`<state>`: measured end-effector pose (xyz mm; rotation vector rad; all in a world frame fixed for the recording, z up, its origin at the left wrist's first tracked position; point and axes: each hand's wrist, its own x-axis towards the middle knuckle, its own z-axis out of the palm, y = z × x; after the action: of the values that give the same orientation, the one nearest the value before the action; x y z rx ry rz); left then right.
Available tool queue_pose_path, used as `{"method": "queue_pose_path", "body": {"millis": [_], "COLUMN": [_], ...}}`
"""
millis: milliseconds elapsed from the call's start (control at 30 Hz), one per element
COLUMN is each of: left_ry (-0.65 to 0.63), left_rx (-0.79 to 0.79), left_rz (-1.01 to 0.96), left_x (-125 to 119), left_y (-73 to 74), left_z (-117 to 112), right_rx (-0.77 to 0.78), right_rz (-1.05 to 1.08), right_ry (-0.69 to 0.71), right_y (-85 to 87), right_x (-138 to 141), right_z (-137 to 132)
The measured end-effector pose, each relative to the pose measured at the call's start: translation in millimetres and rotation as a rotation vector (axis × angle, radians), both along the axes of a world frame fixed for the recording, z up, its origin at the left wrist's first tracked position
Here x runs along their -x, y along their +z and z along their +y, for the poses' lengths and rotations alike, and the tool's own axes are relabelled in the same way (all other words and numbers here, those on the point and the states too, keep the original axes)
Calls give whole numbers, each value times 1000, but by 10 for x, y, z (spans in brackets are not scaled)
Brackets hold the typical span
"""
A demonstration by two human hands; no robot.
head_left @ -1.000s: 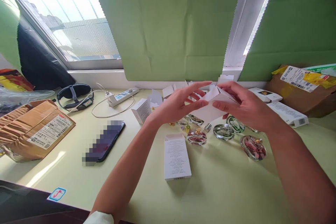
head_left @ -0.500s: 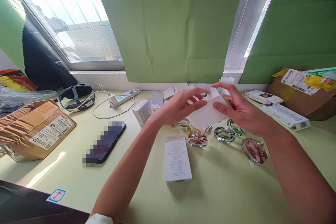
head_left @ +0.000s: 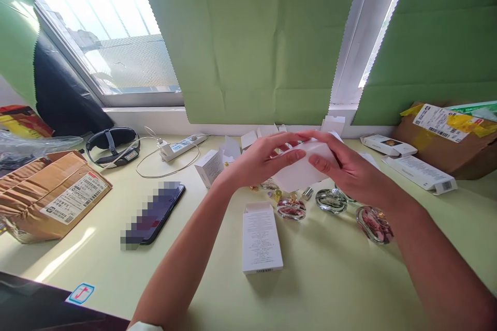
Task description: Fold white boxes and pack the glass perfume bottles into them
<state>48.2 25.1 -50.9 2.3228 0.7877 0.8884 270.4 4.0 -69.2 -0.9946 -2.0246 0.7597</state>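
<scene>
My left hand (head_left: 267, 159) and my right hand (head_left: 337, 160) are both closed on a folded piece of white card (head_left: 298, 171), held above the table. Both thumbs press on its near face, while the other fingers curl over its top edge. Below and around the card lie several glass perfume bottles, among them a pinkish one (head_left: 291, 209), a clear one (head_left: 331, 201) and a dark red one (head_left: 373, 224). A gold cap (head_left: 278, 195) and a silver cap (head_left: 307, 193) lie close by. A white printed box (head_left: 262, 240) with its far end open lies nearer to me.
On the left are a phone (head_left: 159, 217), a brown paper parcel (head_left: 58, 194), a black headband device (head_left: 112, 147) and a power strip (head_left: 182, 146) with a cable. Several white boxes stand at the back. To the right are a white carton (head_left: 421, 173) and a cardboard box (head_left: 454, 150).
The flaps at the top of the white card have folded inward, and my right fingers have come down over its top edge, closer to the left ones.
</scene>
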Motion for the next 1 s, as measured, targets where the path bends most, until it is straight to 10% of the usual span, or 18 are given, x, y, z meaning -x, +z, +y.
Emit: {"method": "queue_pose_path", "body": {"millis": [367,733,1000], "left_ry": [47,-70,163], "left_rx": [-204,-479,-282], "left_rz": [96,1,-62], "left_x": [46,62,65], "left_y": [-27,-11,-58], "left_z": [48,94,129], "right_rx": [75,747,541], "right_rz": [283,552,528], "right_ry": [-253,176,21], "right_y": [-9,-54,-159], "right_x": [-96,-205,-231], "right_z": [107,225,280]}}
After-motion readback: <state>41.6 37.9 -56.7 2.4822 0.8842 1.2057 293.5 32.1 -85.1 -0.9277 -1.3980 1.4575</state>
